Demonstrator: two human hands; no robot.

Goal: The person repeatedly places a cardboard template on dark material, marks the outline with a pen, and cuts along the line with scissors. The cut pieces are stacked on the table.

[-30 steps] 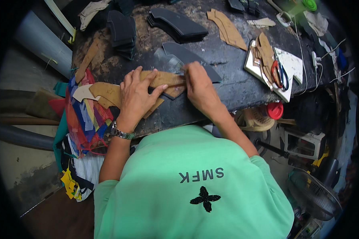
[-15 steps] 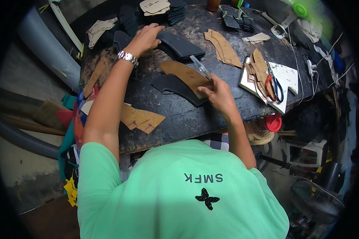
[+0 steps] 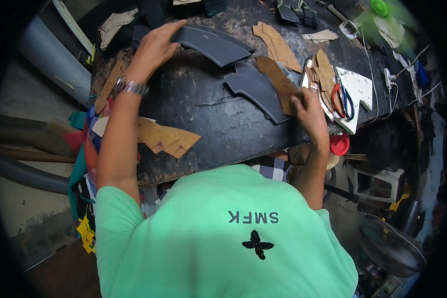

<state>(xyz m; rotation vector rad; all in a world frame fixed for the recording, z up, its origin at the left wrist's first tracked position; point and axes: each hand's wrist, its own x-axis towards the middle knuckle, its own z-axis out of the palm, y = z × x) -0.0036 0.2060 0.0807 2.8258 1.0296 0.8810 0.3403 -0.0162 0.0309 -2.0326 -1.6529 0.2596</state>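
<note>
My left hand [image 3: 154, 47], with a metal watch at the wrist, reaches to the far left of the black worktable [image 3: 208, 114] and grips the end of a long dark grey curved piece [image 3: 211, 44]. My right hand [image 3: 308, 111] pinches the near end of a brown cardboard pattern [image 3: 279, 79]. That pattern lies on top of a small stack of dark grey curved pieces [image 3: 253, 89] near the table's right side.
More brown patterns [image 3: 166, 139] hang over the front left edge, and others [image 3: 278, 44] lie at the back. Scissors with red and blue handles [image 3: 340, 99] rest on a white board [image 3: 357, 84]. Coloured scraps [image 3: 84, 149] pile at the left; a fan [image 3: 390, 246] stands lower right.
My left hand left the brown patterns at the front edge and reached to the far dark grey piece. My right hand carried the brown pattern to the right, onto the grey stack.
</note>
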